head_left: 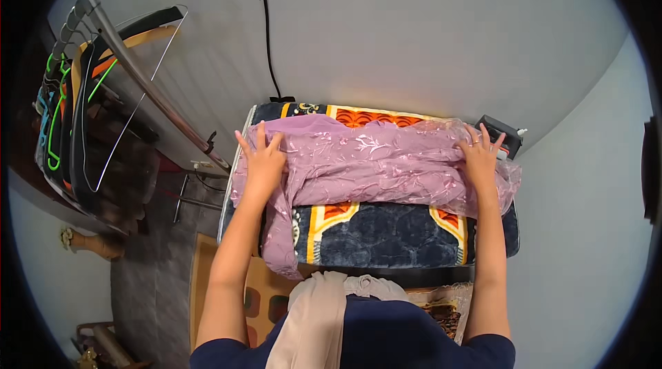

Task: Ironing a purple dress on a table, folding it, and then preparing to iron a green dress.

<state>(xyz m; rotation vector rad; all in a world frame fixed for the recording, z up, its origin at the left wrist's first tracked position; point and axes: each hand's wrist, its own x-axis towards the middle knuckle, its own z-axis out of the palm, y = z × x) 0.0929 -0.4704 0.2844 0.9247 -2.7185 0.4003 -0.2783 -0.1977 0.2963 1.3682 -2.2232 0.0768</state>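
A lilac garment [372,165] with pale embroidery and sheer edging lies crosswise, bunched in folds, over a dark blue patterned plush cover [393,234]. One lilac strip of it hangs past the near left edge of the cover. At the garment's left end rests my left hand [265,165], palm down with fingers spread on the cloth. My right hand [479,158] lies on the right end, its fingers apart and stretched toward the far edge. Part of the cloth under both palms is hidden.
Behind my right hand a dark box-like object [500,133] sits at the far right corner. A metal rail [127,58] with several hangers [83,114] stands at the left. A black cable [267,38] runs down the grey wall. Below left lies a tan patterned mat [203,265].
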